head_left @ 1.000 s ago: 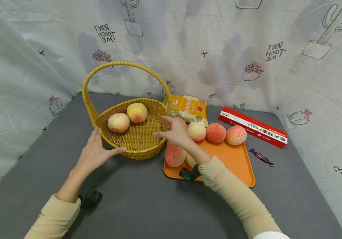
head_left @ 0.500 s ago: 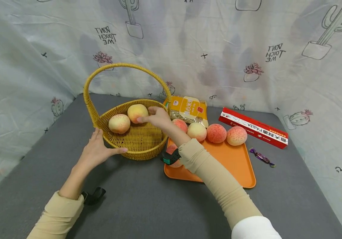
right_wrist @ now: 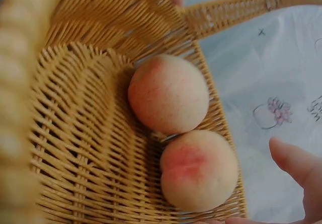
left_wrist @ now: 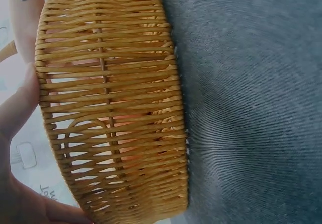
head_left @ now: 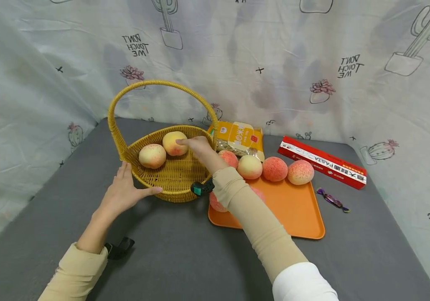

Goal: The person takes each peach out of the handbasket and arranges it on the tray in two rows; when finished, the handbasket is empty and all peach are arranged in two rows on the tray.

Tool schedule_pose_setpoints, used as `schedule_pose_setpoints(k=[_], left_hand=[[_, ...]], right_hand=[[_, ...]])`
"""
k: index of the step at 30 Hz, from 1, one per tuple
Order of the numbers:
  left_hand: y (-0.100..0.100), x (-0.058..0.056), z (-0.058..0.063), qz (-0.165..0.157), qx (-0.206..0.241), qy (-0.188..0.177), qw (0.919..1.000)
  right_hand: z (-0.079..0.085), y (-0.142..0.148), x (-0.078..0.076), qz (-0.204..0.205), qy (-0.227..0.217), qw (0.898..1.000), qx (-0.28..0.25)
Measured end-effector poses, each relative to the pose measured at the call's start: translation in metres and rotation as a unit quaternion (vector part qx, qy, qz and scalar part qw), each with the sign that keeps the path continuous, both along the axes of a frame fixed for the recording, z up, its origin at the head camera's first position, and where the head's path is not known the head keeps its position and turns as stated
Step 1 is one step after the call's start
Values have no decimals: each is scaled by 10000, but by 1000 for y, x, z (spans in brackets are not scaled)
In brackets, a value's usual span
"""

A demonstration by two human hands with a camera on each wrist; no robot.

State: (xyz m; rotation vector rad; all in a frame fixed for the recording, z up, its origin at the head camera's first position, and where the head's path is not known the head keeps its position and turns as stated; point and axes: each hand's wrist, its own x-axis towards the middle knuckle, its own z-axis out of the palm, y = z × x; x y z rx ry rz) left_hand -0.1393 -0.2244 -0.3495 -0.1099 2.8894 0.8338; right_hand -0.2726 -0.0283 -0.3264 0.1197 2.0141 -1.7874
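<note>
A yellow wicker basket [head_left: 179, 173] with a tall arched handle stands left of centre. Inside lie two peaches, a speckled pale one [head_left: 152, 156] and a yellow one with a red blush [head_left: 174, 143]. My left hand [head_left: 124, 192] spreads thumb and fingers along the basket's near-left rim. In the left wrist view that thumb [left_wrist: 22, 105] meets the wicker edge. My right hand [head_left: 199, 147] reaches over the basket's right side, beside the yellow peach. The right wrist view has its thumb [right_wrist: 294, 163] apart from that peach; most other fingers are out of frame.
Several peaches sit on an orange tray [head_left: 293, 209], partly covered by the right forearm. Behind them lies a yellow food packet [head_left: 242, 136]. A red pasta box [head_left: 324, 161] and a purple wrapped candy [head_left: 332, 200] lie to the right. A patterned curtain backs the table.
My right hand has moved left from the basket's right rim over the inside, close to the yellow peach. The left hand stays at the rim; both peaches keep their places.
</note>
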Motion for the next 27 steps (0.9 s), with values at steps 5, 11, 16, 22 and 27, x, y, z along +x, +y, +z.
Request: schedule_pose_setpoints(k=[5, 11, 16, 22, 27], left_hand=[[1, 1, -1, -14, -13, -29, 10000], [5, -1, 1, 49, 97, 9, 9999], [5, 0, 2, 75, 76, 53, 9999], [4, 0, 3, 137, 65, 91, 9998], [3, -1, 5, 157, 97, 102, 9998]], right_hand=[[-8, -5, -8, -180, -387, 9987, -276], [-12, -7, -13, -380, -365, 9981, -328], [-16, -8, -17, -340, -444, 9983, -166], [-18, -11, -19, -171, -562, 9980, -229], [-18, -14, -20, -223, -560, 9981, -142]])
